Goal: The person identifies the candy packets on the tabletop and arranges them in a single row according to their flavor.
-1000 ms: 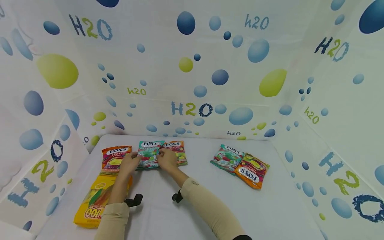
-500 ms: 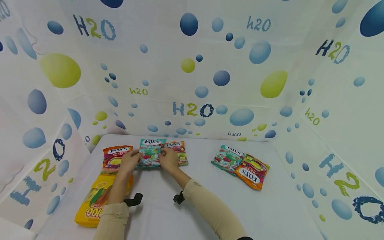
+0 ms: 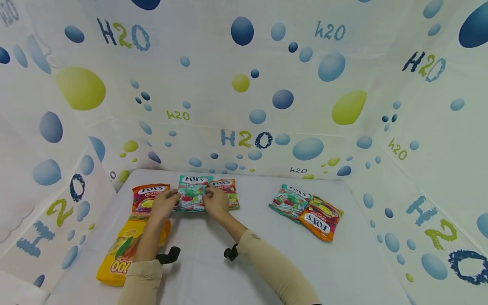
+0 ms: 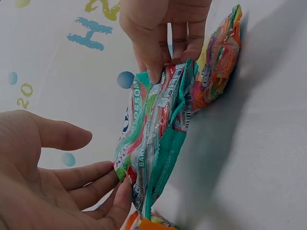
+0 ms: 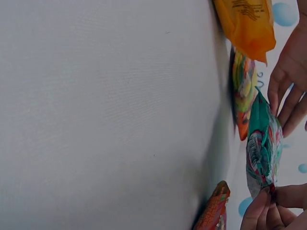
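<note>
A teal Fox's candy bag [image 3: 192,195] stands tilted up between the two hands at the back of the table. My right hand [image 3: 216,203] pinches its right edge, thumb in front and fingers behind. My left hand [image 3: 164,204] touches the opposite edge with its fingertips, and in the left wrist view its thumb sticks out away from the bag [image 4: 156,127]. Just right of it, partly covered by the teal bag and right hand, is an orange Fox's bag [image 3: 231,192]. Another orange Fox's bag [image 3: 142,199] lies beside the left hand, partly hidden by it.
A big yellow bag [image 3: 120,252] lies at the left, partly under the left forearm. Toward the right, a second teal bag [image 3: 287,202] and an upside-down orange bag [image 3: 322,218] lie side by side. Patterned sheets [image 3: 213,106] rise behind and beside the white table [image 3: 274,245].
The teal bag has come up slightly at its top, with both hands staying at its sides. The other bags lie as before; the head view has shifted a little.
</note>
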The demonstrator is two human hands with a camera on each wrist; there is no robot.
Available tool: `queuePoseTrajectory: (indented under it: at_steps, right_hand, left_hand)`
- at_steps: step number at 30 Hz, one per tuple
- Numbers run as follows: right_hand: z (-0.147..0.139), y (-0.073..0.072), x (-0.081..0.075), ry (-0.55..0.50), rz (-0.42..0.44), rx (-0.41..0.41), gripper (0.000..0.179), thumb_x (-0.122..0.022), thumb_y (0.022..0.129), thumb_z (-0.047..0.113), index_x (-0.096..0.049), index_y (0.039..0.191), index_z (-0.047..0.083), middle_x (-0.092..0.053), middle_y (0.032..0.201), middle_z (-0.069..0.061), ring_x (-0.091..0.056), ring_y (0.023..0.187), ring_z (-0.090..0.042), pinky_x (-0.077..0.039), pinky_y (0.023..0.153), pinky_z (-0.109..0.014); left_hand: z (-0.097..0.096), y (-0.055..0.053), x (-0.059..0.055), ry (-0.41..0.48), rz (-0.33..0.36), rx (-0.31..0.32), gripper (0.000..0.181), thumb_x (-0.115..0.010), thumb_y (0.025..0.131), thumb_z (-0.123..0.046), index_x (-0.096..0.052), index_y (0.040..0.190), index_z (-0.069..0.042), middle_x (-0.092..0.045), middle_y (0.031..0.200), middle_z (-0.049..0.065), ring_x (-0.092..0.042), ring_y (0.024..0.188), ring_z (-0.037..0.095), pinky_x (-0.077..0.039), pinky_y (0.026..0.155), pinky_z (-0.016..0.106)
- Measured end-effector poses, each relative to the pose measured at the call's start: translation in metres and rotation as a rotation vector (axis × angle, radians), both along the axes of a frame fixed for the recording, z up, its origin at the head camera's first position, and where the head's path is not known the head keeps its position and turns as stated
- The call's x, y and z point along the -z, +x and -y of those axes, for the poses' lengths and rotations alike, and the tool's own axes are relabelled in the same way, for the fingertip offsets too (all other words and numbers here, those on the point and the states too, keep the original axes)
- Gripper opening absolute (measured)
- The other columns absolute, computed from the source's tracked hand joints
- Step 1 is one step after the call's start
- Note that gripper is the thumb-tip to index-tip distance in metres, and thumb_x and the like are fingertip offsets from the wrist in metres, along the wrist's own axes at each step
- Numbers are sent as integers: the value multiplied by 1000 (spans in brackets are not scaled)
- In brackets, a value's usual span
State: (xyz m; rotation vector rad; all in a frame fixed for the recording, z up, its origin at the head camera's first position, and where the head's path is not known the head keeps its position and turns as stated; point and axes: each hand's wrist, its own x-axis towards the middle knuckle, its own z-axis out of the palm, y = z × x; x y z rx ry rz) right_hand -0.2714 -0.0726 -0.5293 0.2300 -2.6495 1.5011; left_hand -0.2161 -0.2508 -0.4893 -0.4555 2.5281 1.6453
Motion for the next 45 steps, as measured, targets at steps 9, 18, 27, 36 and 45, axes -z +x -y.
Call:
queuePoseTrajectory:
  at_steps: [9,18,27,36,45]
  right_hand:
    - [-7,9,-8,-9,8,-17,25,-69,90,20,-72,113,12,-63,81,11,-57,72,-5,-49,62,-21]
    - [-16,19,-16,-15,-14,-23,25,-71,89,20,-72,113,13,-63,81,11,-57,72,-5,-48,62,-23]
    - [-22,30,-20,-36,-37,-36,24,-71,89,20,-73,111,11,-62,81,11,-56,71,-5,-48,61,-21]
    - [-29,39,-22,-48,-23,-45,26,-71,88,21,-72,113,13,-64,82,12,-57,71,-5,-49,61,-22]
    - [-38,52,-21,-78,-3,-77,25,-71,89,20,-73,113,12,-63,80,12,-57,71,-6,-50,59,-22]
  left_hand:
    - [-4,11,-11,-25,-23,-10,58,-43,102,-41,-40,149,-7,-38,151,21,-35,132,39,-32,109,58]
    - [-6,22,-16,10,-26,-4,58,-43,102,-45,-42,149,-11,-39,150,19,-38,128,36,-34,108,56]
    - [-8,32,-18,8,-41,8,57,-43,102,-45,-44,148,-12,-40,150,19,-36,131,37,-31,110,57]
    - [-11,45,-23,46,-31,12,58,-44,101,-46,-43,148,-12,-42,148,18,-39,128,34,-33,109,55]
    - [-13,59,-21,37,-29,12,58,-44,100,-50,-45,147,-15,-45,145,18,-44,124,33,-34,108,54]
